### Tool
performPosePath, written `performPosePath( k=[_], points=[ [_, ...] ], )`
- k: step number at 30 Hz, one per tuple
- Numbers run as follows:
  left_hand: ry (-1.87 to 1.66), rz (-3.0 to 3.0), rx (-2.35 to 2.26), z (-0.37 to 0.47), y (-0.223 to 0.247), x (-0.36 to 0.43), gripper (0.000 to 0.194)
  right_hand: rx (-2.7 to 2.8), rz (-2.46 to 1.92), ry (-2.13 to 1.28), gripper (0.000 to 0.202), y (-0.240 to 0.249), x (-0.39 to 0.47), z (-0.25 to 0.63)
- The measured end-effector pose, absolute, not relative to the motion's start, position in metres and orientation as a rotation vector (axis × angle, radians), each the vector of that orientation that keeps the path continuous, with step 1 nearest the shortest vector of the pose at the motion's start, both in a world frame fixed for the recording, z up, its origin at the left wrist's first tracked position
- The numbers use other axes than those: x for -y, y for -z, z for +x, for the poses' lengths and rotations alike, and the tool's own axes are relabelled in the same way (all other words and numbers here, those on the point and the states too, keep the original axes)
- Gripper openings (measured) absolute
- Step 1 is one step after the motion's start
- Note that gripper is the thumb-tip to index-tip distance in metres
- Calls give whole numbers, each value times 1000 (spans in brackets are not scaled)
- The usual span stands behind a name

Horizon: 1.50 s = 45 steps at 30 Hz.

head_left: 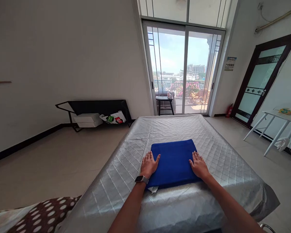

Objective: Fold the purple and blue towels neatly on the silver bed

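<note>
A folded blue cloth (173, 163) lies as a flat, neat rectangle on a silver quilted cover (116, 174). A white label pokes out at its near left corner. My left hand (149, 164), with a watch on the wrist, rests on the cloth's left edge, fingers stretched forward and thumb apart. On the opposite side my right hand (199, 165) lies along the right edge, its fingers also stretched out. Both palms face down, and neither hand grips the cloth. What kind of item the folded cloth is, I cannot tell.
A black rack (97, 108) with a white box (87, 119) stands by the left wall. Polka-dot fabric (48, 213) lies at lower left. Beyond the cover are sliding glass doors (184, 71). A white table (281, 117) and a red extinguisher (229, 110) stand at right.
</note>
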State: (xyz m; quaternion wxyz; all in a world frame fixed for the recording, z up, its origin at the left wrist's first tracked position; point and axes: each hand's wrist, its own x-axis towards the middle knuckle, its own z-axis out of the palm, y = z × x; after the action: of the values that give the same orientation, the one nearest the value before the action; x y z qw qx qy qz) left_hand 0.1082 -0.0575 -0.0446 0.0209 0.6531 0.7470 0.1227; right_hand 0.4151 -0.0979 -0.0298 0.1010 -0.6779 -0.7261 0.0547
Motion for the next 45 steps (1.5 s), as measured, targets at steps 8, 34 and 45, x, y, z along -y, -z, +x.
performPosePath(
  k=[8,34,45],
  points=[
    [-546,2387,-2080,197,18,76,82,2132,-1970,-180,65,22,106,413],
    [-435,2359,-2314,112,77,160,82,2207,-2033,-227,66,7,164,416],
    [-515,2348,-2407,132,51,163,77,2172,-1955,-330,68,10,176,419]
  ],
)
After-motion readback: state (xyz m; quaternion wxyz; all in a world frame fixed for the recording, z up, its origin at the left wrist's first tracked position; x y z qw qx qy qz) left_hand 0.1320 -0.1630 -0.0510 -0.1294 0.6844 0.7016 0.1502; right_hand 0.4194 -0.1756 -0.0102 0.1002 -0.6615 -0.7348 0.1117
